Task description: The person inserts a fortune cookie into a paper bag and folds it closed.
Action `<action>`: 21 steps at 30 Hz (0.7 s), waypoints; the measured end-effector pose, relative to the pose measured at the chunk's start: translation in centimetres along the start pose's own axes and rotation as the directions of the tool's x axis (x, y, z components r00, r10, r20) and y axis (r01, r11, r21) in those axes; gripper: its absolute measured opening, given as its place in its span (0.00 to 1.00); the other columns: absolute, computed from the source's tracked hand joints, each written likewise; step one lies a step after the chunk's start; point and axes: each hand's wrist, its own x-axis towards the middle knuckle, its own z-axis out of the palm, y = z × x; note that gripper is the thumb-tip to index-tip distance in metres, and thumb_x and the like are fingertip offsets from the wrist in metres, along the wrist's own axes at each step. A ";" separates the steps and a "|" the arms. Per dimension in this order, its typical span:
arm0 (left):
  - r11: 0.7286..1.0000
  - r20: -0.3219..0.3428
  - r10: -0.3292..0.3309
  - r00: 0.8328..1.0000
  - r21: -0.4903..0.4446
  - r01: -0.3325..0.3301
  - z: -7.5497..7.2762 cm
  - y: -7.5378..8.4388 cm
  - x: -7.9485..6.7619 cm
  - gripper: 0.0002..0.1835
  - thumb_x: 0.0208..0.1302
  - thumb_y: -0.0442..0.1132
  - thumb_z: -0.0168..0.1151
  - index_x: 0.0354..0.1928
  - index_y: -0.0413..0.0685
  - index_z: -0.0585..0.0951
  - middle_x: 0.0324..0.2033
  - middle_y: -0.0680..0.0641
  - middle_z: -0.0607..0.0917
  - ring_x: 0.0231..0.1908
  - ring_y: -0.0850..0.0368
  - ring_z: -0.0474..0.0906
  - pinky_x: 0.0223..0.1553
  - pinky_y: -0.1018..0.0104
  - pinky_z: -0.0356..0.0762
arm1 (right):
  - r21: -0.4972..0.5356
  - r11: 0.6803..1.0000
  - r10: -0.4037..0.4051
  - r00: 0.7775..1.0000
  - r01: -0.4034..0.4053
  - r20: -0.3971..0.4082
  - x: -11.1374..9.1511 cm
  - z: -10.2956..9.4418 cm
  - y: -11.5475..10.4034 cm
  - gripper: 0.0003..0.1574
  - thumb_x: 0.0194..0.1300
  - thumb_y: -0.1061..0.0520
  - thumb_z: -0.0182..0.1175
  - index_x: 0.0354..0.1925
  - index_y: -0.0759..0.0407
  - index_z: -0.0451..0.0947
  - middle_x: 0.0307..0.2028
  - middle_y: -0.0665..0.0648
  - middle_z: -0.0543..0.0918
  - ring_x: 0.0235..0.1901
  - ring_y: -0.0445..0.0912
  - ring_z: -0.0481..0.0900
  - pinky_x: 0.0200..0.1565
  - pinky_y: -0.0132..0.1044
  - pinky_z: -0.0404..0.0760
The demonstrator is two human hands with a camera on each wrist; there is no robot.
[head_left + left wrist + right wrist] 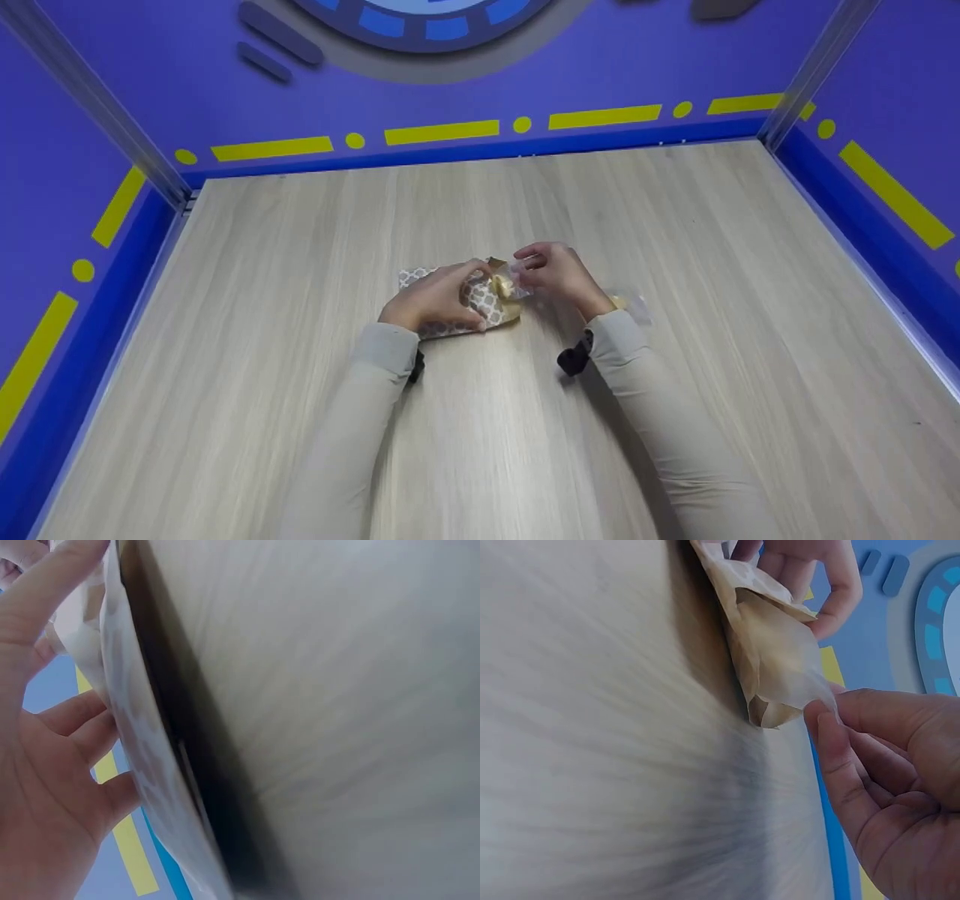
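1. Two hands are at work near the middle of the table (480,450) in the head view. The left hand (435,296) sits on the nine o'clock side of a patterned paper bag (486,301), thumb and fingers set wide apart around it, holding it. The bag lies flattish, its brown mouth facing three o'clock.
2. At that mouth, in the same view, is a clear packet (503,286) with something yellowish in it, partly outside the bag. The right hand (561,276), at two o'clock from the bag, has the packet's outer end between its fingertips. A second clear packet (637,307) lies on the table at about three o'clock from the bag, partly behind the right wrist. Each wrist wears a black band (576,355) by a pale sleeve (679,427); a purple wall (450,97) with yellow dashes stands at twelve.
3. From the left wrist, the bag's edge slants from eleven o'clock down to six. The left hand's thumb reaches it near eleven, and other fingers touch it around nine.
4. From the right wrist, thumb and finger close tightly on the filmy packet just past three o'clock; the left hand's fingers rest against the bag towards one.
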 end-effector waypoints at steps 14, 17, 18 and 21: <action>0.995 -0.041 0.043 0.998 0.087 -0.039 0.2 -0.1 -0.1 0.50 0.33 0.59 0.80 0.64 0.69 0.66 0.64 0.56 0.72 0.64 0.56 0.67 0.67 0.56 0.63 | -0.027 1.000 -0.011 1.000 0.011 0.014 0.3 0.4 0.6 0.22 0.61 0.67 0.58 0.54 0.67 0.77 0.47 0.65 0.85 0.41 0.46 0.82 0.37 0.27 0.79; 0.996 -0.045 0.056 0.997 0.074 -0.053 0.2 -0.2 0.0 0.49 0.34 0.58 0.80 0.63 0.68 0.67 0.64 0.55 0.72 0.64 0.56 0.67 0.67 0.58 0.63 | -0.014 1.000 -0.013 1.000 0.013 0.007 0.4 0.6 0.6 0.21 0.60 0.68 0.59 0.53 0.68 0.77 0.46 0.66 0.85 0.40 0.45 0.82 0.37 0.27 0.79; 0.996 -0.047 0.058 0.997 0.075 -0.055 0.2 -0.1 0.0 0.49 0.34 0.58 0.80 0.63 0.68 0.67 0.64 0.55 0.72 0.65 0.55 0.67 0.67 0.58 0.63 | -0.009 1.000 -0.010 1.000 0.010 0.003 0.4 0.7 0.6 0.21 0.59 0.68 0.59 0.53 0.68 0.77 0.45 0.65 0.85 0.39 0.45 0.82 0.37 0.27 0.79; 0.996 -0.048 0.048 0.998 0.073 -0.045 0.2 -0.1 0.0 0.49 0.34 0.58 0.80 0.63 0.69 0.66 0.64 0.54 0.72 0.64 0.55 0.67 0.66 0.57 0.64 | 0.006 1.000 0.005 1.000 -0.005 -0.003 0.4 0.9 0.6 0.21 0.59 0.67 0.60 0.52 0.67 0.77 0.45 0.64 0.85 0.39 0.44 0.83 0.37 0.28 0.80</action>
